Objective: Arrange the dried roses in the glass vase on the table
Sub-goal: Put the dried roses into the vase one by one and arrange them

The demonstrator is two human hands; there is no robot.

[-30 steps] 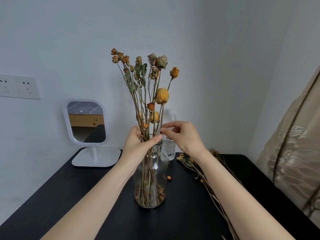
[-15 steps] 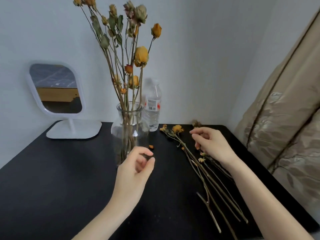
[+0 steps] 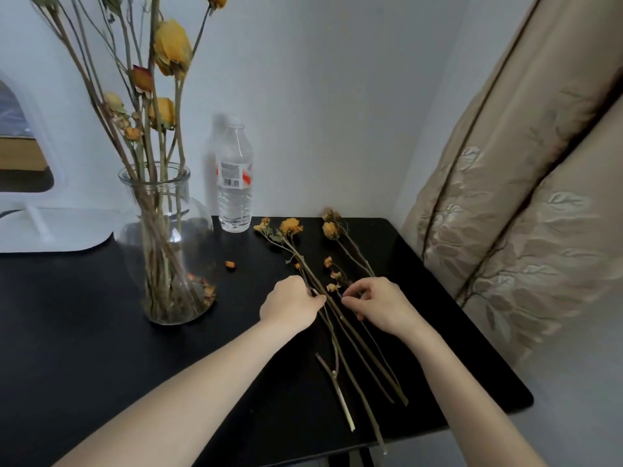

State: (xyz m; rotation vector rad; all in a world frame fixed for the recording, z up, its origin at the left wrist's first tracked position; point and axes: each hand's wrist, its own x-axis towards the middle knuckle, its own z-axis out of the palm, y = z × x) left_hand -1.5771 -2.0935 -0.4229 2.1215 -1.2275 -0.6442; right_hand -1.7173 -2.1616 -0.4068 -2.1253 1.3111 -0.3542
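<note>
- Progress: roughly midway by the look of it; many dried roses [image 3: 158, 106] already upright in the glass vase [image 3: 167, 244], stems fanned against the rim, loose petals settled at the bottom.
- Remaining: a handful of loose roses [image 3: 323, 264] lying flat on the black table [image 3: 84, 332], just right of the vase, heads toward the wall, cut ends toward the near edge.
- Left hand [image 3: 291, 303]: down on the loose stems, thumb and fingers pinched narrow around one or two of them near mid-length; lifted or not, cannot tell.
- Right hand [image 3: 379, 303]: just beside the left, fingers curled close over the neighbouring stems, apparently sorting one out; firm hold not certain.
- Elsewhere: single fallen petal [image 3: 230, 264] on the table between vase and loose stems; plastic water bottle [image 3: 235, 183] behind, near the wall; white mirror [image 3: 30, 183] at far left; patterned curtain [image 3: 522, 197] at right.
- Likely still to do: lifting each remaining stem, feeding it cut end first through the vase neck, spacing the heads.
- Caution: brittle stems and petals, likely to shed if squeezed.
</note>
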